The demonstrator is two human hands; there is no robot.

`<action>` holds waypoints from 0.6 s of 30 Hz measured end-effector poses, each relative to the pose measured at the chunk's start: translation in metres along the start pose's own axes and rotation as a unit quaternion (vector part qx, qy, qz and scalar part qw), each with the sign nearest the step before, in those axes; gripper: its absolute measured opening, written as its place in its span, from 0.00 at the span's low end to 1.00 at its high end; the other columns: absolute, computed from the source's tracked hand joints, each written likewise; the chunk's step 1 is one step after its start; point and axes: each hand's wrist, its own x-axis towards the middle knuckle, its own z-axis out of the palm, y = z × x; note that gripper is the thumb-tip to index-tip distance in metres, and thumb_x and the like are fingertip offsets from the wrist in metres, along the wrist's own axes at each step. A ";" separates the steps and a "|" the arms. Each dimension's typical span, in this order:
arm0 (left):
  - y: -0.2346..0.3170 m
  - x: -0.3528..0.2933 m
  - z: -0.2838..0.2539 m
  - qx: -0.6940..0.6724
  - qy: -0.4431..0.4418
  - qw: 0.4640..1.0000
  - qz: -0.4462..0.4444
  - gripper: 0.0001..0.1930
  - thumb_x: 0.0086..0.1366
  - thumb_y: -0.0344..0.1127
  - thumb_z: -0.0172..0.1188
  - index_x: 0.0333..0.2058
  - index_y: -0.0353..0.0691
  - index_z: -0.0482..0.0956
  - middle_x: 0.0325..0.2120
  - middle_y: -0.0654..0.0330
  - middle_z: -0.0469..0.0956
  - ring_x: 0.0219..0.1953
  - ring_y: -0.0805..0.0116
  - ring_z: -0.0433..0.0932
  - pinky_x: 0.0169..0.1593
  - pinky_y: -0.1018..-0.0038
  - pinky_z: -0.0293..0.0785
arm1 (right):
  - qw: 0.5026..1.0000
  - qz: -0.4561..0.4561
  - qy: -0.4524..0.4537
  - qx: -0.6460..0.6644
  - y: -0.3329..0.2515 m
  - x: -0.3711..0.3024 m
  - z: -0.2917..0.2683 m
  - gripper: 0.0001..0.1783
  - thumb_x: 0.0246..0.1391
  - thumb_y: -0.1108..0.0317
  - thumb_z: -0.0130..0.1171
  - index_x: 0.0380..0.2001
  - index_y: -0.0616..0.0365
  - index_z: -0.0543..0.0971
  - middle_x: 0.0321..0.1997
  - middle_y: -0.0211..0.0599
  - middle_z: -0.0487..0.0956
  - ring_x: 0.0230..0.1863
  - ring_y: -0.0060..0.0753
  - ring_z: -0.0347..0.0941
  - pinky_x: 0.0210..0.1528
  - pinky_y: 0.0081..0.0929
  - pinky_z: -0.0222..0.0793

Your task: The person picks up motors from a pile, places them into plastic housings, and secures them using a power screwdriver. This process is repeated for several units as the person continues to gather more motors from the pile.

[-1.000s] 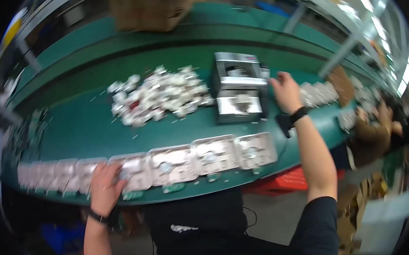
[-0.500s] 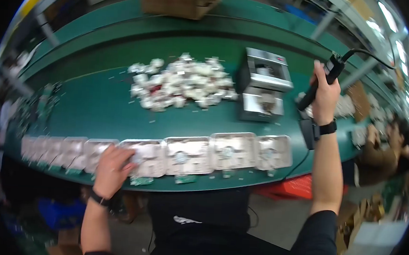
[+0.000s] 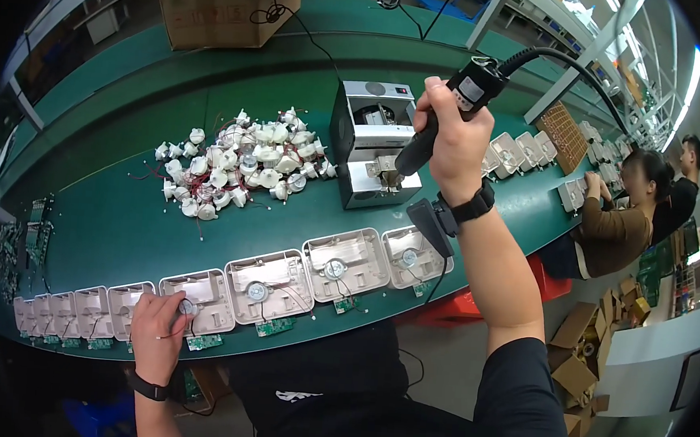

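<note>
A black handheld driver is held aslant above the bench, its cable leaving the upper end and its lower end in front of a metal-fronted box; whether the two touch cannot be told. The person's right hand is wrapped firmly around the driver. The left hand lies over a pale open housing, fingers bent beside a round disc; whether they pinch it cannot be told. This housing belongs to a curving row of similar trays along the near edge, with green circuit boards lying just in front of them. The bench surface is smooth and dark green, bearing a loose heap of white parts with thin red wires left of the box, and a cluster of boards at its far left. A raised green ledge behind carries a cardboard carton. To the right, beyond further housings and a brown gridded panel, a co-worker in a brown top sits at the bench, a second person in black alongside. Open cardboard boxes stand on the grey floor; bright tube lights run overhead.
</note>
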 end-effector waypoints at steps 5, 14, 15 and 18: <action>-0.004 0.001 0.001 -0.001 -0.010 1.000 -0.022 0.22 0.47 0.23 0.71 0.44 0.36 0.83 0.32 0.55 0.80 0.38 0.52 0.75 0.42 0.62 0.72 | 0.997 0.065 -0.019 0.035 -0.026 -0.030 -0.006 0.09 0.62 0.67 0.61 0.33 0.62 0.77 0.27 0.36 0.78 0.22 0.25 0.72 0.28 0.23 0.68; -0.005 0.002 0.003 -0.006 -0.028 0.999 -0.027 0.22 0.50 0.23 0.71 0.46 0.35 0.83 0.35 0.54 0.82 0.38 0.53 0.75 0.44 0.64 0.73 | 0.999 0.042 0.012 0.005 -0.051 -0.113 -0.063 0.08 0.62 0.72 0.55 0.40 0.63 0.70 0.31 0.41 0.76 0.24 0.28 0.71 0.29 0.27 0.70; -0.005 0.002 0.003 -0.008 -0.031 0.999 -0.018 0.22 0.50 0.23 0.71 0.46 0.35 0.83 0.35 0.54 0.82 0.38 0.53 0.75 0.44 0.64 0.73 | 0.999 0.042 0.030 0.003 -0.045 -0.116 -0.066 0.07 0.61 0.72 0.55 0.40 0.63 0.71 0.30 0.41 0.76 0.24 0.28 0.71 0.30 0.27 0.70; -0.006 -0.001 0.003 -0.008 -0.041 0.998 -0.051 0.22 0.50 0.22 0.71 0.47 0.34 0.83 0.36 0.54 0.82 0.38 0.54 0.74 0.45 0.64 0.73 | 0.998 0.043 0.050 0.002 -0.032 -0.120 -0.071 0.08 0.61 0.73 0.55 0.41 0.63 0.71 0.29 0.41 0.76 0.25 0.28 0.71 0.30 0.28 0.70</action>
